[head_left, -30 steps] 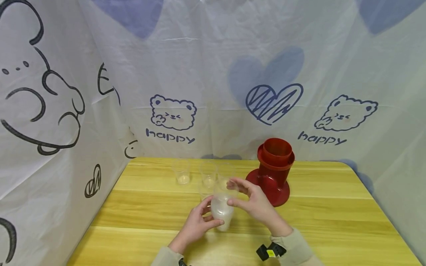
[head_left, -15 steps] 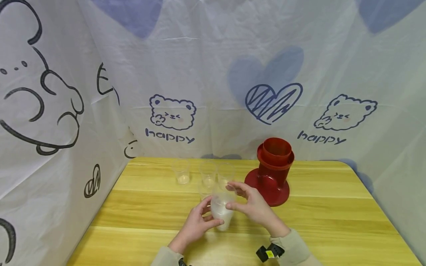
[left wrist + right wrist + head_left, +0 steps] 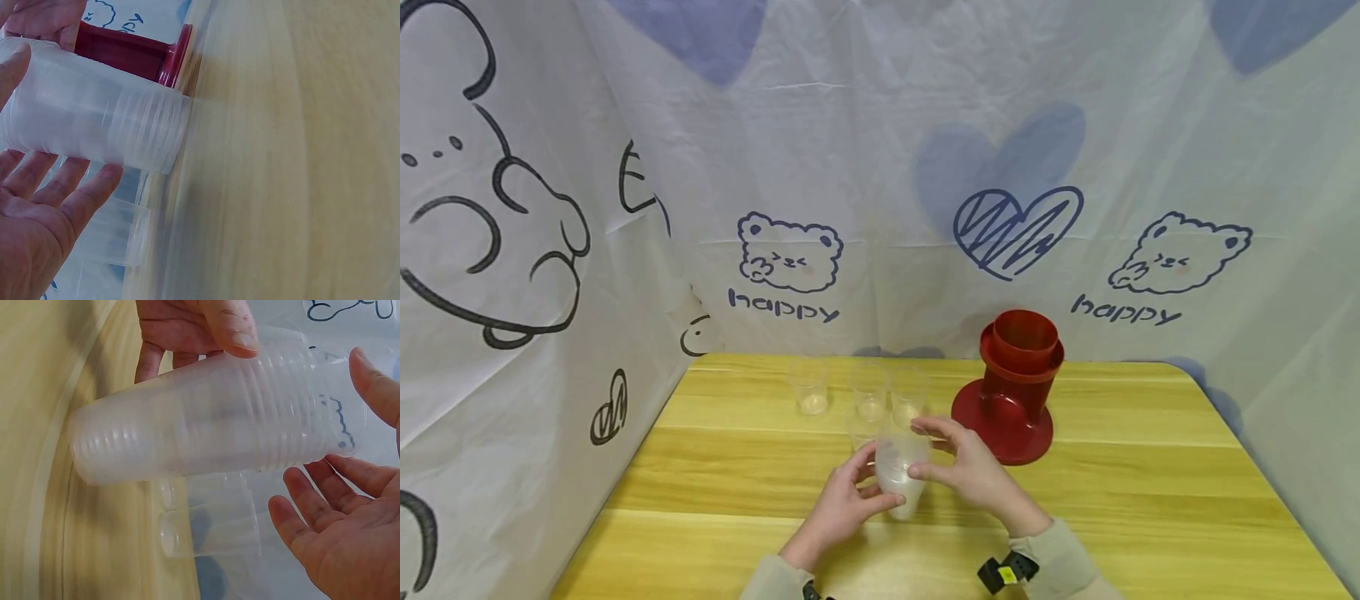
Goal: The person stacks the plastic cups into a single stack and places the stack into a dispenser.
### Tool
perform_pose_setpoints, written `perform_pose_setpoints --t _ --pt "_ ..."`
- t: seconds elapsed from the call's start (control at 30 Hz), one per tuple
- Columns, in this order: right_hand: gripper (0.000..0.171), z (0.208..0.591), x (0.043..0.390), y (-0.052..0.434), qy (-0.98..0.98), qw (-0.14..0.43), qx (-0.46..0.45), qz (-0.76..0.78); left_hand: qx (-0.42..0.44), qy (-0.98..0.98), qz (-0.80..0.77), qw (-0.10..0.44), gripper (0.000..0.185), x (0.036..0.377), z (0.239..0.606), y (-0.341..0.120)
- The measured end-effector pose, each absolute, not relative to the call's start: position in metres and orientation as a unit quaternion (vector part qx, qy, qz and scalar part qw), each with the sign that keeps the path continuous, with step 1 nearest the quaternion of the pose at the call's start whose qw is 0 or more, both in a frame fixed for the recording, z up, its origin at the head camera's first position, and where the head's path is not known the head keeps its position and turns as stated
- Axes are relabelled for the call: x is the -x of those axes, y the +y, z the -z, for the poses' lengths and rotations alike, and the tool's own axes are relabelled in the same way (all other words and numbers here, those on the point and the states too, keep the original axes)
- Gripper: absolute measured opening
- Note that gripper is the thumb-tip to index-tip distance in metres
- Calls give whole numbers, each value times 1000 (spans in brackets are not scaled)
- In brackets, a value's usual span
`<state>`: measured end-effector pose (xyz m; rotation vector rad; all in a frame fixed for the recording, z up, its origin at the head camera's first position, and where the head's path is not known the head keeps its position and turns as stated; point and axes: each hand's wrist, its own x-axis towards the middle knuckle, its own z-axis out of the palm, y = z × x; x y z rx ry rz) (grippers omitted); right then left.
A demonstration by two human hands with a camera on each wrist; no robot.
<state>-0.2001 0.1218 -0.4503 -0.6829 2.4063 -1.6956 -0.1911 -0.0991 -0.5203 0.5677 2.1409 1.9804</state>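
Note:
A nested stack of clear plastic cups [image 3: 901, 477] stands on the table in front of the person, its base near or on the wood. The left hand [image 3: 847, 502] holds the stack from the left, with thumb and fingers on either side. At the top, the right hand [image 3: 977, 471] holds the uppermost clear cup [image 3: 340, 400] between thumb and fingers, and that cup's rim sticks out past the stack in the right wrist view. Behind the stack stand several separate clear cups, among them a left one [image 3: 812, 403] and a middle one [image 3: 871, 406].
A red plastic stand [image 3: 1022, 387] with a wide round base and an open cylinder is at the back right, just beyond the right hand. The wooden table [image 3: 715, 492] ends at a white printed cloth [image 3: 880, 292] behind and at the left.
The right hand has come down slightly with the top cup, which sits lower in the stack. The left hand and the standing cups have kept their places.

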Motion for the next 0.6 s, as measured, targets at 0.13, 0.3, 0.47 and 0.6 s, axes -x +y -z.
perform_pose_setpoints --t 0.13,0.3,0.47,0.6 --pt "57 453 201 122 795 60 229 559 -192 719 -663 81 74 191 520 -99" --pt "58 458 201 122 792 63 230 561 -194 722 -660 78 73 191 520 -99" --pt "60 464 203 122 795 69 231 557 -196 721 -660 78 73 192 520 -99" --pt "62 467 204 123 797 71 230 554 -195 720 -661 77 74 192 521 -99"
